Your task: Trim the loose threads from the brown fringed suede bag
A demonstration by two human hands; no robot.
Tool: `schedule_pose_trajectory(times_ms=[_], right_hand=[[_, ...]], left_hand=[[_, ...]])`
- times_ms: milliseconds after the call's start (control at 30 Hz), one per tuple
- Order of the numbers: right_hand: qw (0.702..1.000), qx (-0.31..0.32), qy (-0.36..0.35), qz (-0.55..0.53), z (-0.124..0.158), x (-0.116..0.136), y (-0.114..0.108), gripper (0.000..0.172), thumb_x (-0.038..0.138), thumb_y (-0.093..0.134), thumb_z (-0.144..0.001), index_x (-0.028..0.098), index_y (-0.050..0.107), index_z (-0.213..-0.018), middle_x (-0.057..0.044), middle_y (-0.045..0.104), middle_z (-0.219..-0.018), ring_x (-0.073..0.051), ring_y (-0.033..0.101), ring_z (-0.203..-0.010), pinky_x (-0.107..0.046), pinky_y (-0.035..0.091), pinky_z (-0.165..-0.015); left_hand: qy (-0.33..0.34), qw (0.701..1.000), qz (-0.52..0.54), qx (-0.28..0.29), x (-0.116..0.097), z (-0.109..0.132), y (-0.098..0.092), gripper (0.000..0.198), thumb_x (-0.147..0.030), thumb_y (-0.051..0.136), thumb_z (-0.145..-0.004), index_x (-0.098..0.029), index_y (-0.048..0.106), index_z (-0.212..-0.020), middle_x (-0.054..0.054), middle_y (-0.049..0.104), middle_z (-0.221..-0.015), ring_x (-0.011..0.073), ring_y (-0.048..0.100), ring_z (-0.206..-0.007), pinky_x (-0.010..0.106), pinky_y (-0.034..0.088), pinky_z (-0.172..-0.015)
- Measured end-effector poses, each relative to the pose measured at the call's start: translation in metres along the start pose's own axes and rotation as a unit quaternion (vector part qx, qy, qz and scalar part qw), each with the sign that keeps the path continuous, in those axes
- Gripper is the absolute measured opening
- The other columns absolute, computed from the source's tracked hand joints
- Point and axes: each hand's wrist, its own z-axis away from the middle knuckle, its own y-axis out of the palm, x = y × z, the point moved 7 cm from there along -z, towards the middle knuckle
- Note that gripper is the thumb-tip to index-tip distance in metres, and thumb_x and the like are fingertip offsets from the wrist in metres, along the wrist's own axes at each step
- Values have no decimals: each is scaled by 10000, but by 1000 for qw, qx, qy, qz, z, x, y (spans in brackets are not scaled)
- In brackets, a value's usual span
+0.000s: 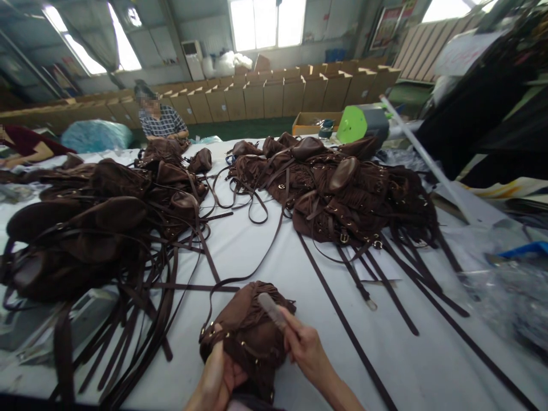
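Observation:
A dark brown handbag with gathered fabric and small gold-coloured metal fittings rests at the table's near edge. My left hand grips its near left side, with some fingers hidden in the folds. Above the bag's right side, my right hand is closed around a flat grey tool with a rounded end. The tool's tip lies over the gathered fabric; I cannot tell whether it touches. A thin brown strap runs from the bag towards the pile at the back right.
Piles of brown bags lie at left and right, their straps trailing over the white table. Clear plastic wrapping covers the right side. A person sits across the table, another at far left. Cardboard boxes line the back.

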Motion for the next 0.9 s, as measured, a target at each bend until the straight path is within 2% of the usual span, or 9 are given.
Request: schedule_pose_trajectory(times_ms=[100,233,300,400,567,633,733,833,900], right_hand=[[947,85,-199,236,5,35,30,481,222,477,-872,296,470,-1346,-30,671,-754,-167,640,-653,-240,493,-597],[905,9,-53,423,-15,-3,19,603,37,471,-795,248,459,-1360,-63,670,-691,-186,632,-549,-246,456,-512],[931,-48,26,361,-20,-26,2,555,53,416,-829,265,485,-1337,-65,678,-700,-191,649,-585,-251,463,-530],[989,-77,119,52,-17,-59,-7,415,266,382,-913,259,506,-1309,-30,650,-639,-184,644,-571,-241,464,-493],[959,-82,220,-159,4,-78,-6,611,490,253,-925,72,393,-1347,13,557,-541,-145,537,-395,-228,406,-375],[972,-98,171,-124,10,-63,-12,580,456,245,-940,85,362,-1371,0,587,-592,-147,570,-463,-244,453,-449],[994,-38,-70,73,12,-4,0,449,295,294,-944,196,428,-1361,-32,653,-716,-158,611,-610,-269,479,-587],[921,60,-278,267,18,44,39,475,186,415,-885,252,445,-1355,-28,654,-746,-167,594,-635,-267,447,-585],[890,76,-296,339,13,52,55,519,168,522,-838,250,454,-1346,-16,639,-712,-166,583,-608,-261,432,-563]], left_hand=[[-5,1000,-10,-11,0,-2,-2,564,-534,366,-916,-97,528,-1234,184,721,-978,265,704,-869,386,553,-775],[36,998,-8,-56,1,-3,-12,470,-407,437,-927,-101,482,-1281,178,728,-949,274,707,-853,419,558,-773],[50,997,8,-62,4,-5,-15,462,-353,451,-928,-86,456,-1305,182,729,-941,278,706,-857,434,556,-791],[60,996,41,-58,8,-7,-15,447,-289,458,-925,-66,456,-1312,198,719,-979,286,693,-910,435,549,-830],[88,991,63,-80,1,-7,-18,432,-252,491,-907,-134,472,-1322,179,702,-1060,280,685,-937,431,558,-824],[91,991,59,-79,-1,-8,-19,433,-253,499,-905,-153,466,-1325,170,700,-1071,275,686,-936,441,556,-823],[85,993,49,-70,-1,-10,-20,432,-262,476,-918,-153,450,-1335,167,697,-1082,273,680,-954,451,545,-842],[82,994,44,-49,0,-12,-20,455,-361,424,-936,-133,460,-1327,181,686,-1101,295,660,-999,461,532,-862],[77,996,36,-28,0,-13,-19,492,-435,399,-932,-131,480,-1310,185,683,-1105,307,646,-1028,467,527,-869]])
